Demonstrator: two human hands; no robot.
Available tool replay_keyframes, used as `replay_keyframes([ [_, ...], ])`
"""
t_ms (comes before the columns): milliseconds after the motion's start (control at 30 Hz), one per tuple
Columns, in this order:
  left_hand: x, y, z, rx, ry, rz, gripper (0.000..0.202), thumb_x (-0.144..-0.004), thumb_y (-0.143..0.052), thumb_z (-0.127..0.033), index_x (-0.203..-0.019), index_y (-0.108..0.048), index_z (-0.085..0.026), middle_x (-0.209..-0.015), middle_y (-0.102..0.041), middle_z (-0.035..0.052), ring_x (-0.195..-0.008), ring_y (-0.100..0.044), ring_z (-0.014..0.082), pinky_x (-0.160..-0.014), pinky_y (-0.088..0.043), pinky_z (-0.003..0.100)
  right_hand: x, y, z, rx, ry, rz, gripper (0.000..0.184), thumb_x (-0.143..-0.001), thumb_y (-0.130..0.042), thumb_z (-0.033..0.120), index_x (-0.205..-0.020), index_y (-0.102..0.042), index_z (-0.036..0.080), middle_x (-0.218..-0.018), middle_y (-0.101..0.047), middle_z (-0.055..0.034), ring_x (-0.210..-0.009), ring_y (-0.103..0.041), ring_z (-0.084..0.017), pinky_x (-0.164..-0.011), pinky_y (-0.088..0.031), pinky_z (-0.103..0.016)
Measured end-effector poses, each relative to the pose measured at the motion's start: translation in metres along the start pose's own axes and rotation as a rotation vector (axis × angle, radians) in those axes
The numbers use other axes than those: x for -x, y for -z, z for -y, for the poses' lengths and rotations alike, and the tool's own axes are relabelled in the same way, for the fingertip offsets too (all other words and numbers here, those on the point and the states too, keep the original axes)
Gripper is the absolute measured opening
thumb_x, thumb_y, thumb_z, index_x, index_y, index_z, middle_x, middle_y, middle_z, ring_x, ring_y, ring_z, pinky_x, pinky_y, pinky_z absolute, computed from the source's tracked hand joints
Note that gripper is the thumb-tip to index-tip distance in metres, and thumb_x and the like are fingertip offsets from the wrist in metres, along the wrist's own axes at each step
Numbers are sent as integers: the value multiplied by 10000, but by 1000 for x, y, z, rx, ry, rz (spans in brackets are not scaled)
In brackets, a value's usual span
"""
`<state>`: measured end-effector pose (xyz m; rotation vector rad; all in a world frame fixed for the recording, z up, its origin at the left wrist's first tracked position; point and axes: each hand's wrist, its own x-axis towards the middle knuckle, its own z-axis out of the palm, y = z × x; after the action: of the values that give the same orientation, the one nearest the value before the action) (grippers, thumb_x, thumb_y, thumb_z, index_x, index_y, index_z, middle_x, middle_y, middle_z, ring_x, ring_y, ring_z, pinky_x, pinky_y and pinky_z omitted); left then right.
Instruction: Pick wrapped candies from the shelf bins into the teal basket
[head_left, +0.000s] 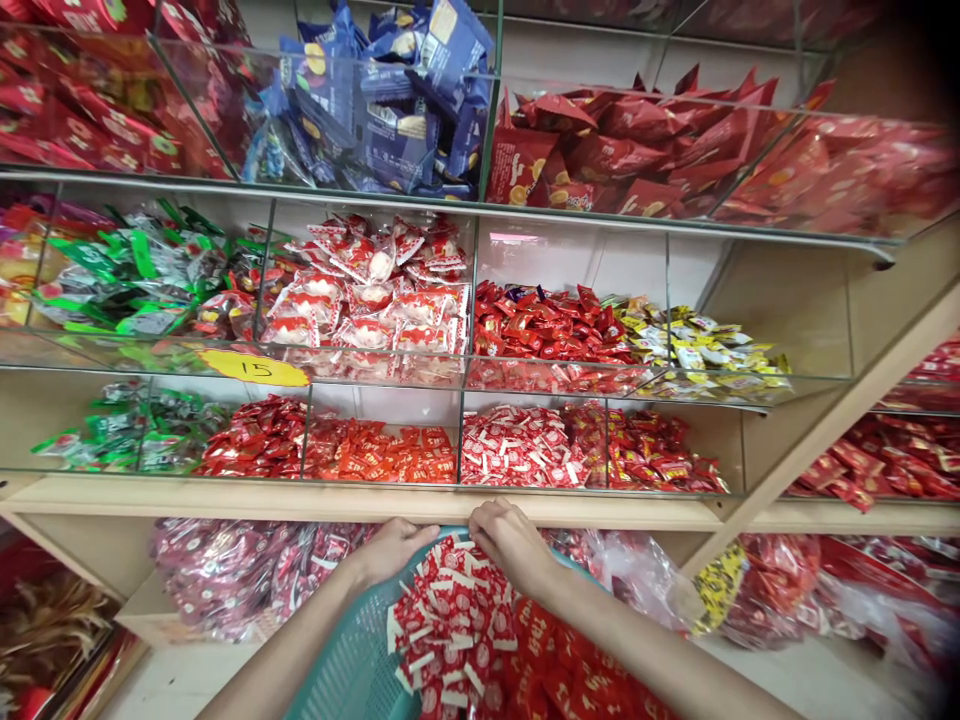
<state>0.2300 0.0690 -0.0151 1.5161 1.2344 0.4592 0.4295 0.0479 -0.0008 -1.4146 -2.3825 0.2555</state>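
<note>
A teal plastic basket (341, 650) is at the bottom centre, below the shelf edge. Small red-and-white wrapped candies (457, 625) are heaped in its left part, and larger red packets (559, 665) fill the right. My left hand (394, 550) is closed on the basket's far rim, its thumb lying along the edge. Beside it, my right hand (510, 540) has its fingers curled over the same rim, close against the wooden shelf edge (360, 500). The right fingertips are partly hidden.
Glass-fronted bins rise ahead, with red-and-white candies (517, 445), orange-red packets (382, 450), green packets (142, 265) and blue packets (397, 110). A yellow tag (255, 368) reads 15. Under the shelf lie bagged sweets (217, 570). A slanting wooden divider (832, 430) stands right.
</note>
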Motion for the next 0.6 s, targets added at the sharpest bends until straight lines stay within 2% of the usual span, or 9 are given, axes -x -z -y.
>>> replay_keyframes([
  [167, 0, -1, 1, -3, 2, -12, 582, -590, -506, -723, -460, -522, -156, -414, -346, -66, -469, -276, 90, -506, -231, 237, 5, 1, 6, 93, 38, -43, 169, -882, -435, 186, -829, -596, 189, -833, -580, -45, -829, -486, -168, -726, -356, -267],
  [333, -8, 2, 14, -84, -6, -20, 608, -606, -463, -754, -463, -472, -164, -429, -295, -71, -461, -230, 82, -487, -183, 235, 14, 29, 5, 82, 132, -130, 202, -905, -397, 215, -928, -597, 205, -857, -581, -52, -844, -482, -173, -747, -374, -290],
  [467, -10, 4, 19, -119, -17, -14, 602, -627, -443, -756, -492, -451, -169, -458, -249, -77, -474, -202, 81, -493, -163, 234, 7, 61, -22, 65, 146, -219, 238, -910, -378, 222, -960, -609, 195, -888, -586, -71, -847, -480, -183, -755, -378, -314],
  [600, -11, 5, 21, -142, -41, -19, 591, -639, -442, -748, -486, -402, -179, -486, -221, -79, -491, -174, 79, -505, -169, 234, -6, 75, -64, 58, 114, -265, 223, -889, -433, 228, -1009, -621, 218, -898, -579, -59, -857, -479, -180, -763, -378, -313],
])
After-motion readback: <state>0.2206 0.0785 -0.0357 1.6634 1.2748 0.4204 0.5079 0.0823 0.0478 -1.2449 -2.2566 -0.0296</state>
